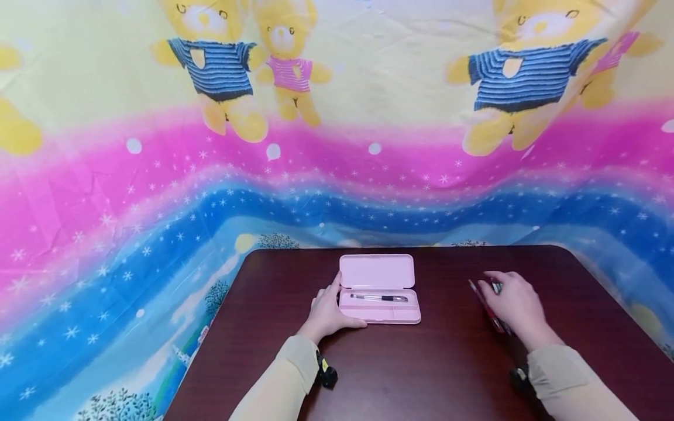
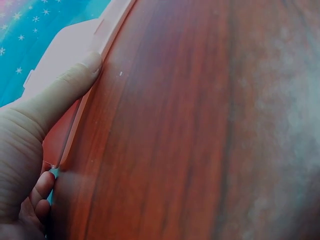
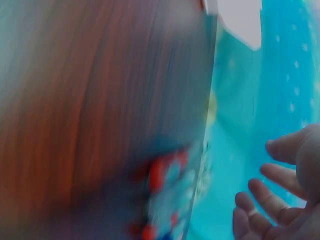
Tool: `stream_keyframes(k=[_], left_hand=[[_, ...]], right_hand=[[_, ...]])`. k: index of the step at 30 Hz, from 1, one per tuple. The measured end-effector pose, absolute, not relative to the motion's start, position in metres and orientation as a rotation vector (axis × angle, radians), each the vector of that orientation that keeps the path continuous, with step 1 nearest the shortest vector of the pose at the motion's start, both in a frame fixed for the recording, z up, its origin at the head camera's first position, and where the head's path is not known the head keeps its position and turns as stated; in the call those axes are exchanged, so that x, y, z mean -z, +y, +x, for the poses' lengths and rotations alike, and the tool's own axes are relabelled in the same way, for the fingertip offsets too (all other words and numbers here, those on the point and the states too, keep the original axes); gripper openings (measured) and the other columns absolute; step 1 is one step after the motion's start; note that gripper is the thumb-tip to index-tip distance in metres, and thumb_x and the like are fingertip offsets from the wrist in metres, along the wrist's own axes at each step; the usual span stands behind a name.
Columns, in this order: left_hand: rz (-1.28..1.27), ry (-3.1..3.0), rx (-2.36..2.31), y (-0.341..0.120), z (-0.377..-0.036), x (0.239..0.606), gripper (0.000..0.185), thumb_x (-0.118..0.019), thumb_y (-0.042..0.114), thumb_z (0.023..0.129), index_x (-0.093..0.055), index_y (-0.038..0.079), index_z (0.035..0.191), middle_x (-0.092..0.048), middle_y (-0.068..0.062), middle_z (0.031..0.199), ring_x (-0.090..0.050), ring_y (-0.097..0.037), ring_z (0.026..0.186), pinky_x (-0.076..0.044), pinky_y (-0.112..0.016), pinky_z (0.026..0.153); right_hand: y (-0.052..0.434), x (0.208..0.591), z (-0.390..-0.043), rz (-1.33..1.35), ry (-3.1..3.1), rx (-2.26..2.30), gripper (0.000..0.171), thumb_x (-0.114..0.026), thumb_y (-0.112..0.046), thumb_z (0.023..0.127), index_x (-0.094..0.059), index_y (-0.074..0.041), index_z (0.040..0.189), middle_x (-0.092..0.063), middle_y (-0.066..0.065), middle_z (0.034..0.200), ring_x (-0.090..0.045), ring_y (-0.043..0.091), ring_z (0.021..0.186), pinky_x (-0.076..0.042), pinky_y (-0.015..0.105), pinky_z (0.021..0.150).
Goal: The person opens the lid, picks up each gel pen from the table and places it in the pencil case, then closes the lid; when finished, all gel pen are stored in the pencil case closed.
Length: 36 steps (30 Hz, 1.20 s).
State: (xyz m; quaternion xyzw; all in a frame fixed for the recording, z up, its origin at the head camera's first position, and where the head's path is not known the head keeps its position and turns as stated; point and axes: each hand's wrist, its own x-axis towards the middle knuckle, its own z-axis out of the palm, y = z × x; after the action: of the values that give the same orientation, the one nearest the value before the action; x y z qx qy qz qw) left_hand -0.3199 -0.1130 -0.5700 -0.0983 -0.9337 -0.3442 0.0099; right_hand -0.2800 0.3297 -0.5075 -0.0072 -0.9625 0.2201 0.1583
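A pink pencil case (image 1: 406,320) lies open on the table, its lid (image 1: 377,271) folded back. Inside it is a clear pen (image 1: 379,298) with a black grip. My left hand (image 1: 327,313) holds the case by its left end, the thumb (image 2: 75,82) along the front edge and the other fingers at the side. To the right, my right hand (image 1: 513,301) is over several pens (image 1: 492,313), some red, which it partly covers. The right wrist view shows its fingers (image 3: 272,200) spread, with the pens (image 3: 157,175) blurred beside them.
The dark brown table (image 1: 411,374) carries the case near its far edge. Behind it hangs a curtain (image 1: 342,175) printed with bears and snowflakes. A small black device (image 1: 327,374) sits at the left wrist, another (image 1: 520,377) at the right.
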Motion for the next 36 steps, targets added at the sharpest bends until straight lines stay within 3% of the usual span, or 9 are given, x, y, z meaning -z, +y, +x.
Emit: stream_keyframes(k=[7,13,27,36], left_hand=[[-0.321,-2.901,1.088,-0.113,-0.32,0.569,0.155,-0.103,0.069,0.057,-0.02,0.021,0.179,-0.049,-0.004,0.173,-0.05,-0.04,0.15,-0.041,-0.064,0.122],[-0.318,-2.906,1.068,-0.113,-0.321,0.569,0.155,-0.103,0.069,0.058,-0.019,0.02,0.179,-0.049,-0.005,0.173,-0.05,-0.04,0.15,-0.041,-0.065,0.122],[-0.313,-2.913,1.082,-0.113,-0.321,0.571,0.156,-0.104,0.067,0.057,-0.017,0.022,0.179,-0.046,-0.006,0.175,-0.049,-0.041,0.151,-0.041,-0.066,0.122],[-0.296,-2.928,1.077,-0.113,-0.321,0.569,0.155,-0.103,0.069,0.058,-0.018,0.024,0.179,-0.049,-0.004,0.173,-0.048,-0.041,0.151,-0.041,-0.065,0.122]], right_hand=[[0.384,0.512,-0.258,-0.209,-2.911,-0.562,0.058,-0.064,-0.029,0.106,-0.057,0.01,0.148,-0.056,0.047,0.134,-0.055,0.061,0.117,-0.051,0.075,0.091],[0.405,0.519,-0.252,-0.331,-3.124,-0.545,0.071,-0.063,-0.034,0.106,-0.046,0.014,0.155,-0.05,0.051,0.142,-0.052,0.065,0.123,-0.051,0.075,0.097],[0.413,0.531,-0.251,-0.34,-3.194,-0.569,0.063,-0.063,-0.03,0.105,-0.054,0.015,0.149,-0.053,0.048,0.145,-0.054,0.067,0.125,-0.05,0.077,0.1],[0.416,0.534,-0.25,-0.36,-3.181,-0.596,0.061,-0.067,-0.031,0.104,-0.06,0.015,0.143,-0.057,0.048,0.141,-0.057,0.066,0.119,-0.052,0.075,0.096]])
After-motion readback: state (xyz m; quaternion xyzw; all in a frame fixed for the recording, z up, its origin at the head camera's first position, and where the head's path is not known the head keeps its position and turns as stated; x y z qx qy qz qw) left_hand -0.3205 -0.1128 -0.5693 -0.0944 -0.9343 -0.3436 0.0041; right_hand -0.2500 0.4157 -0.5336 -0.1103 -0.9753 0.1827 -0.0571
